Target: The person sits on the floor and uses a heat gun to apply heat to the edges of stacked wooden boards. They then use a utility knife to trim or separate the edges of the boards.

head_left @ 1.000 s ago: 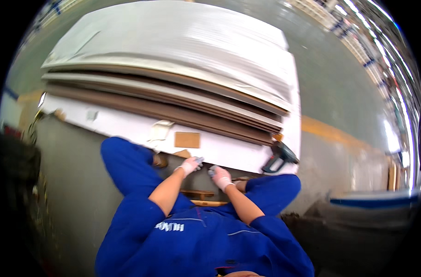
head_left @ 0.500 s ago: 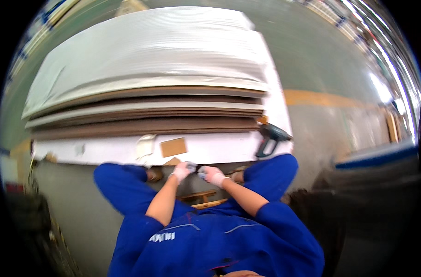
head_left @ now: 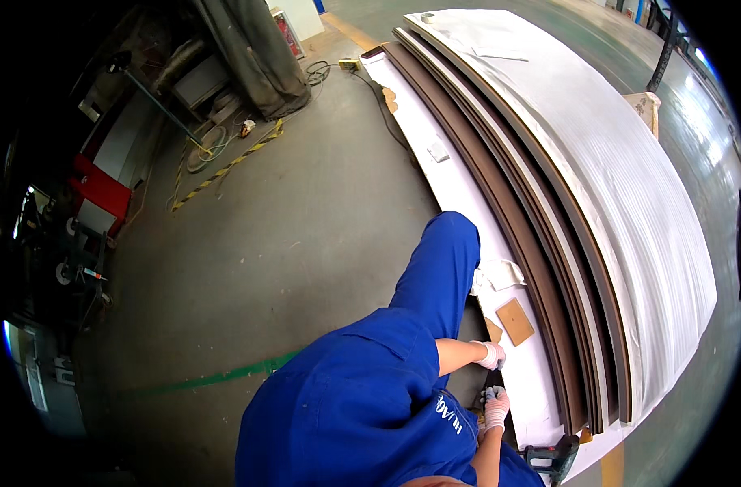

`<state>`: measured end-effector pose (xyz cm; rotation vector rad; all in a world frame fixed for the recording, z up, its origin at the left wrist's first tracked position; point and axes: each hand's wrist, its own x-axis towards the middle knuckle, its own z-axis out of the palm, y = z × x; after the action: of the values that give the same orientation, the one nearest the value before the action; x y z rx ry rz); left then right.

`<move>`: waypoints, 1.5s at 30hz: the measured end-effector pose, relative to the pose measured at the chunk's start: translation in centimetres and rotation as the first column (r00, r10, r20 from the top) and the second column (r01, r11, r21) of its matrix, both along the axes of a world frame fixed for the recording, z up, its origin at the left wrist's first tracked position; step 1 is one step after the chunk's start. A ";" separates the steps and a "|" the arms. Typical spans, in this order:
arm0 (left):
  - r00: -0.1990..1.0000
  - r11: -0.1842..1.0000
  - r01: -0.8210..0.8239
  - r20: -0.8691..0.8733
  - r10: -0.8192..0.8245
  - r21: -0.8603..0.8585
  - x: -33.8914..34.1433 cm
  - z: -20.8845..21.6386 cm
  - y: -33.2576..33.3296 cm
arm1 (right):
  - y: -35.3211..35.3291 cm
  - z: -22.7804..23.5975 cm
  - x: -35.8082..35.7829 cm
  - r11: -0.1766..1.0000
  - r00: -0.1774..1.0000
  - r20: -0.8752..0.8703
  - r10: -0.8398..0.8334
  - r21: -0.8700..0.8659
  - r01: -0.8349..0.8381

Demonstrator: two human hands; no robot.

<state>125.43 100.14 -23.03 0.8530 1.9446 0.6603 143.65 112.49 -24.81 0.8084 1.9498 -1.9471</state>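
Observation:
My left hand (head_left: 492,355), in a pale knitted glove with grey fingertips, is closed beside the white board's near edge. Close by, lower in the picture, my right hand (head_left: 495,405) wears a matching glove with its fingers curled together. Between them is a small dark piece (head_left: 494,379) that both hands seem to pinch; its kind is too small to make out. A brown cardboard rectangle (head_left: 515,322) and a crumpled white cloth (head_left: 500,275) lie on the white board (head_left: 477,213) just past my left hand. By my right knee rests a dark hand-held power tool (head_left: 553,458).
A stack of long brown panels (head_left: 500,174) under white foam sheeting (head_left: 622,170) fills the right side. A black cable (head_left: 377,95) trails along the board's far end. Yellow-black tape (head_left: 228,168) marks the floor near a dark drape (head_left: 261,61) and red equipment (head_left: 101,191).
The view has swung left, so the panel stack now stands at the right and the floor at the left shows. My hands remain close together around the small dark piece.

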 end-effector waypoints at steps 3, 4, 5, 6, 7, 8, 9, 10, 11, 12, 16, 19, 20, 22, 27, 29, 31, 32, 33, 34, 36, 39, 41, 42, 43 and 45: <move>0.994 0.996 0.079 -0.067 -0.081 -0.035 -0.6 1.0 -0.1 | 1.5 -2.0 0.0 0.921 0.986 -0.019 0.164 0.360 -0.146; 0.997 0.998 0.064 -0.037 -0.065 -0.026 -0.8 0.9 -0.8 | 0.6 2.8 -1.3 0.772 0.945 0.147 0.292 0.548 -0.323; 0.989 0.996 0.088 -0.124 -0.087 0.008 -0.6 1.4 -0.7 | -0.3 9.0 -2.5 0.683 0.933 0.190 0.305 0.639 -0.353; 0.962 0.985 0.163 -0.211 -0.172 -0.060 -0.4 4.2 0.7 | 0.5 13.2 -2.1 0.647 0.941 0.174 0.291 0.688 -0.328; 0.974 0.984 0.095 -0.191 -0.124 -0.152 -0.4 3.2 -0.2 | 1.8 11.8 -2.0 0.493 0.914 0.278 0.296 0.775 -0.395; 0.969 0.971 0.155 -0.163 -0.185 -0.180 -0.8 3.9 -0.2 | 3.2 12.8 -1.7 0.479 0.912 0.342 0.227 0.776 -0.410; 0.970 0.977 0.126 -0.186 -0.158 -0.174 -0.9 4.4 -0.9 | 4.1 15.8 -2.2 0.516 0.921 0.348 0.177 0.764 -0.388; 0.967 0.973 0.150 -0.181 -0.181 -0.173 -1.2 3.7 -1.4 | 5.9 16.6 -2.0 0.530 0.946 0.312 0.092 0.789 -0.312; 0.970 0.962 0.174 -0.133 -0.204 -0.208 -1.3 4.9 -1.2 | 8.5 16.8 -0.8 0.469 0.948 0.316 0.032 0.833 -0.294; 0.974 0.975 0.177 -0.119 -0.193 -0.131 -2.1 1.5 -2.3 | 11.0 17.4 -1.1 0.357 0.956 0.288 0.051 0.889 -0.287; 0.935 0.917 0.305 -0.098 -0.339 -0.259 -1.2 1.6 -1.6 | 17.0 24.3 3.1 0.169 0.903 0.078 -0.422 0.986 -0.007; 0.934 0.858 0.336 0.021 -0.356 -0.388 -0.7 0.4 -1.9 | 21.3 23.9 7.1 0.110 0.754 -0.017 -0.656 0.987 0.118; 0.944 0.864 0.309 0.016 -0.330 -0.398 -0.8 -0.5 -2.3 | 22.2 23.3 7.4 0.150 0.735 0.019 -0.677 0.982 0.113; 0.937 0.850 0.326 0.019 -0.350 -0.414 -1.1 -1.6 -2.8 | 23.9 21.6 8.0 0.235 0.694 0.096 -0.713 0.966 0.108; 0.934 0.859 0.325 -0.008 -0.357 -0.397 -2.3 -3.1 -4.6 | 23.7 22.0 4.4 0.319 0.768 0.178 -0.615 0.947 0.036; 0.925 0.855 0.323 -0.055 -0.375 -0.406 -2.4 -3.6 -4.8 | 23.6 22.8 3.2 0.348 0.775 0.190 -0.602 0.937 0.041; 0.898 0.847 0.343 -0.123 -0.423 -0.407 -1.8 -3.1 -4.5 | 24.0 22.4 3.8 0.332 0.804 0.196 -0.562 0.943 0.003; 0.925 0.856 0.327 -0.051 -0.378 -0.401 -1.9 -4.0 -4.6 | 24.1 22.3 4.0 0.336 0.801 0.202 -0.563 0.942 -0.001; 0.917 0.852 0.342 -0.058 -0.395 -0.396 -2.1 -4.4 -4.7 | 24.2 22.2 4.2 0.340 0.799 0.208 -0.564 0.940 -0.005; 0.911 0.851 0.353 -0.064 -0.407 -0.390 -1.9 -4.2 -4.7 | 24.2 22.4 4.2 0.344 0.799 0.215 -0.561 0.939 -0.012; 0.911 0.853 0.348 -0.076 -0.406 -0.390 -1.7 -3.9 -4.7 | 24.2 22.7 4.3 0.366 0.804 0.216 -0.553 0.931 0.002; 0.920 0.855 0.324 -0.074 -0.385 -0.406 -1.0 -2.8 -3.9 | 24.1 22.6 4.7 0.379 0.804 0.224 -0.551 0.925 0.002; 0.928 0.852 0.308 -0.064 -0.368 -0.423 -1.0 -2.7 -3.9 | 24.1 22.9 4.4 0.375 0.818 0.207 -0.537 0.927 0.011; 0.930 0.849 0.310 -0.050 -0.364 -0.427 -1.0 -2.6 -4.0 | 24.0 23.1 4.3 0.370 0.827 0.193 -0.528 0.929 0.020; 0.931 0.846 0.317 -0.032 -0.365 -0.429 -1.0 -2.8 -3.9 | 23.9 23.3 4.4 0.365 0.833 0.180 -0.523 0.931 0.028; 0.925 0.836 0.334 -0.018 -0.379 -0.435 -1.0 -3.1 -3.8 | 24.1 23.2 4.3 0.346 0.841 0.212 -0.499 0.938 -0.032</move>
<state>124.40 96.31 -26.16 0.9462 1.8481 -0.0377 147.92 136.59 -1.65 1.7277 2.5707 -0.3381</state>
